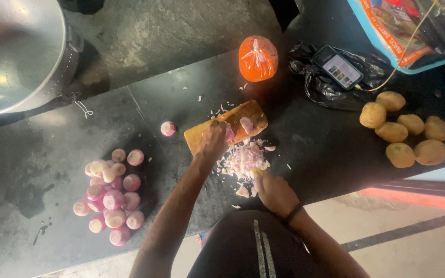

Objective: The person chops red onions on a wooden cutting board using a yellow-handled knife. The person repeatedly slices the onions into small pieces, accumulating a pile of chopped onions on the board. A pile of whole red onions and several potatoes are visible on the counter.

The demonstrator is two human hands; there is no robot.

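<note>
My left hand [211, 141] presses down on a piece of onion [229, 133] on the small wooden cutting board [251, 111]. My right hand [273, 192] grips a knife with a yellow handle [256, 172]; its blade is hidden among the chopped onion pile [245, 158] spilling off the board's near edge. Another onion piece [246, 124] lies on the board beside my left hand.
Several peeled onions [110, 198] heap at the left, with one alone [168, 128] near the board. Potatoes [405, 133] lie at the right. An orange tied bag [257, 58], a phone [338, 67] on black plastic, a blue tray [387, 49] and a big metal pot [21, 51] stand behind.
</note>
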